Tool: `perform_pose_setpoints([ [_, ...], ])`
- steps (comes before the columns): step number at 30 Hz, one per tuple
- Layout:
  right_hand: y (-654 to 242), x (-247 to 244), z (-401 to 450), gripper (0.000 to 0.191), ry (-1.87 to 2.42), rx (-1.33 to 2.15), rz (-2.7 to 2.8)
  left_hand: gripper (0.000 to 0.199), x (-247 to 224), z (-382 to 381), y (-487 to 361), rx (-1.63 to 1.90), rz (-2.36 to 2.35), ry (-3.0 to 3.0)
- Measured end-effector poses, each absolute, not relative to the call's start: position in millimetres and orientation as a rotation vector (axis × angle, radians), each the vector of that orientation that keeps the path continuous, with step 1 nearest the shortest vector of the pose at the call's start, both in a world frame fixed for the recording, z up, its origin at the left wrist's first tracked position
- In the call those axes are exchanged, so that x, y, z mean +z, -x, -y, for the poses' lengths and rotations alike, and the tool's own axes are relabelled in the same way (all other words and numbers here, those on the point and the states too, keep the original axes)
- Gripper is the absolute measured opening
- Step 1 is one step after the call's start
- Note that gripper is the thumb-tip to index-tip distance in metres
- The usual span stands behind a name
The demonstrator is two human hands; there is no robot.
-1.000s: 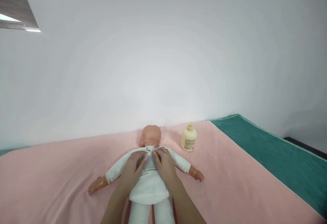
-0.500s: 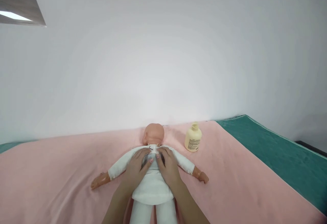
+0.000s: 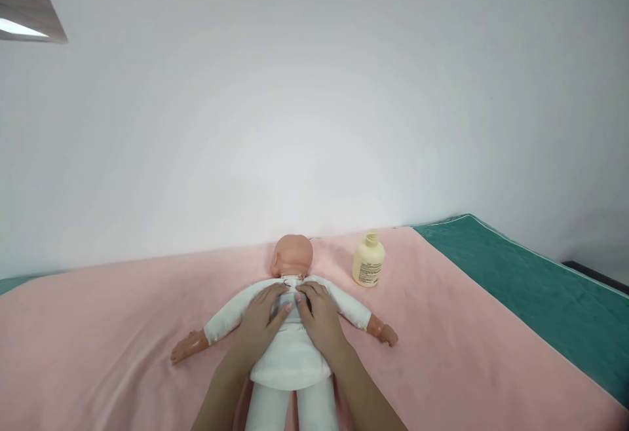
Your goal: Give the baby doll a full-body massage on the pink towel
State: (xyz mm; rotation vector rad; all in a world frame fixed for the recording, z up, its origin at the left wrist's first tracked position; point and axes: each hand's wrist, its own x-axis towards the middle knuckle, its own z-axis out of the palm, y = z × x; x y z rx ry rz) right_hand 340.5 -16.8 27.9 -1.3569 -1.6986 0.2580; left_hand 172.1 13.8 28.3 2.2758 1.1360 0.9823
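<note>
A baby doll with a white cloth body lies face down, its arms stretched out to both sides and the back of its head toward the wall. On the left of its upper back rests my left hand, flat with the fingers extended. My right hand lies likewise on the right side of the upper back, thumb pointing inward. The two thumbs are close to the doll's spine line. Neither hand grasps anything. The doll's feet are out of view.
A pale yellow pump-style bottle stands right of the doll's head. Beneath them a pink cloth covers a green surface, which shows at the right. A white wall rises behind.
Both hands stay on the doll's upper back, with the right thumb shifted slightly inward and up. The view has moved a little, so everything sits slightly farther left and higher.
</note>
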Motion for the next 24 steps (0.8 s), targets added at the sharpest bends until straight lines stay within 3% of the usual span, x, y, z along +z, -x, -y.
perform_pose_setpoints([
  [24,-341.3,26.2,16.5,0.035,1.410,0.258,1.779,0.034,15.6,-19.2,-172.6,1.067,-1.124,-2.392],
])
